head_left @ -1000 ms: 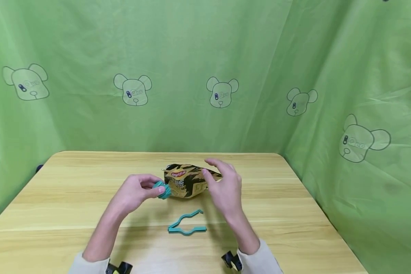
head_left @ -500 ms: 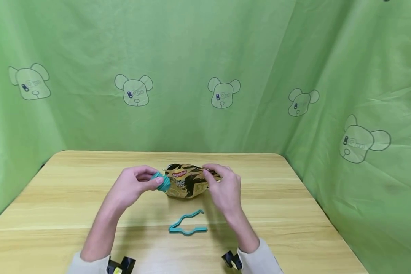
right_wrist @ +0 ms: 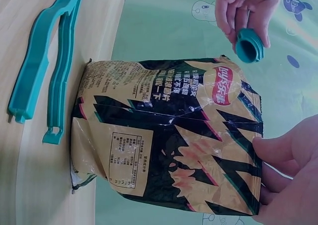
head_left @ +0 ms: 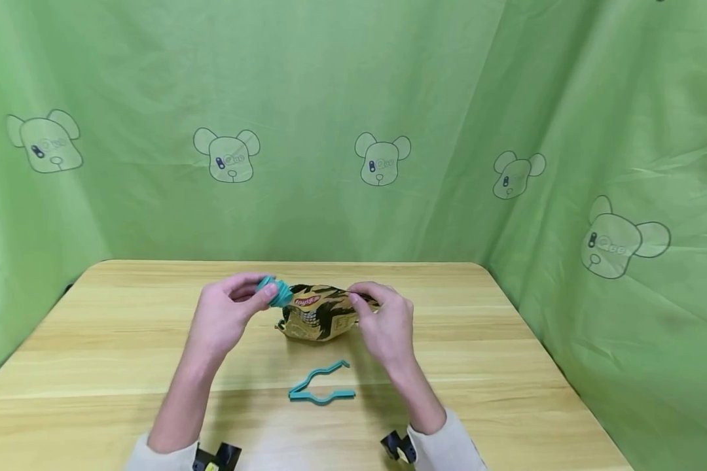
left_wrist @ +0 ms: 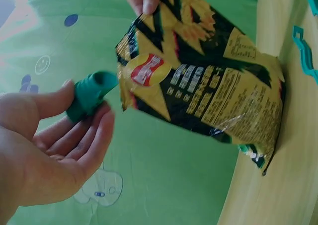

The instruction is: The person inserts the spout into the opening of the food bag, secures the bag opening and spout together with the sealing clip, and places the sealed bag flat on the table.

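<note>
My left hand (head_left: 222,314) pinches a teal ribbed spout piece (head_left: 275,292) between thumb and fingers, beside the upper left end of a gold-and-black chip bag (head_left: 321,314). In the left wrist view the round opening of the spout piece (left_wrist: 89,96) faces the bag (left_wrist: 198,71); a corner of the bag is right beside it. With thumb and fingers my right hand (head_left: 385,324) grips the bag's top edge at its right end, seen also in the right wrist view, where the bag (right_wrist: 169,130) stands on the table.
An opened teal clip (head_left: 321,394) with two hinged arms lies on the wooden table (head_left: 124,366), nearer than the bag. Green curtains (head_left: 306,216) with printed bear heads hang behind the table and along its sides.
My left hand has risen with the spout piece, from the bag's left side up to its top left corner. My right hand has closed its fingers on the bag's edge.
</note>
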A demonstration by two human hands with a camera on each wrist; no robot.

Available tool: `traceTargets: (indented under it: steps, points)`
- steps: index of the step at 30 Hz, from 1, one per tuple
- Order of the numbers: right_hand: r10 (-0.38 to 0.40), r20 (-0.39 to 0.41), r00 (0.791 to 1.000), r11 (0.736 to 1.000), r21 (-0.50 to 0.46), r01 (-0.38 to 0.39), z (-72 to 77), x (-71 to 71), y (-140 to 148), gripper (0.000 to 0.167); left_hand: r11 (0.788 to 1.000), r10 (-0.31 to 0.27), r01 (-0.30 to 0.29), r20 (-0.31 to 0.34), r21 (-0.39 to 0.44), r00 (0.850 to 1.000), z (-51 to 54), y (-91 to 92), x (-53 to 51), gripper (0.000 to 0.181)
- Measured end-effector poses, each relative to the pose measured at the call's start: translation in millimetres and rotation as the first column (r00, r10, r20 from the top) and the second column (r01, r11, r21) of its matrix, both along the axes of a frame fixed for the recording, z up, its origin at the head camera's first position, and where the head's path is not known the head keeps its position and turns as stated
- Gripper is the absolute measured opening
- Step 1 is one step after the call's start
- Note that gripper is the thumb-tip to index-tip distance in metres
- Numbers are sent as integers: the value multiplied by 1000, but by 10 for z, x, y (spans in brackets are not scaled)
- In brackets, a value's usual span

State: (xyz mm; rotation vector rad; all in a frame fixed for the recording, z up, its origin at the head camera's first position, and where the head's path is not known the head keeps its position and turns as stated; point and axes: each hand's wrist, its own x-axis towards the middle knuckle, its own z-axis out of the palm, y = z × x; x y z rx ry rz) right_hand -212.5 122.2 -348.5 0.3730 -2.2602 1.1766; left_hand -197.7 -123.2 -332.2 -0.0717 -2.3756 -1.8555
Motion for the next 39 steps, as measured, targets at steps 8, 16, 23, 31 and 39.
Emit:
traceTargets:
  steps: [8,16,23,31,39]
  points:
    - [13,15,1000,1000,-4,-13,-18,12,10,13,983,153,-141,-100,115,983,-68,144,-33,37]
    - [22,17,1000,1000,-8,-22,-24,10,10,13,974,162,-130,-167,188,972,-131,200,-64,34]
    - [22,16,1000,1000,-6,-22,-21,13,8,12,972,135,-102,-149,213,980,-180,262,-95,31]
    - [27,74,997,999,-25,-26,-7,27,16,11,980,105,-81,-124,181,987,-197,290,-94,31]
    - [35,105,994,998,-51,-30,12,31,32,11,987,64,-47,-106,156,992,-151,273,-71,33]
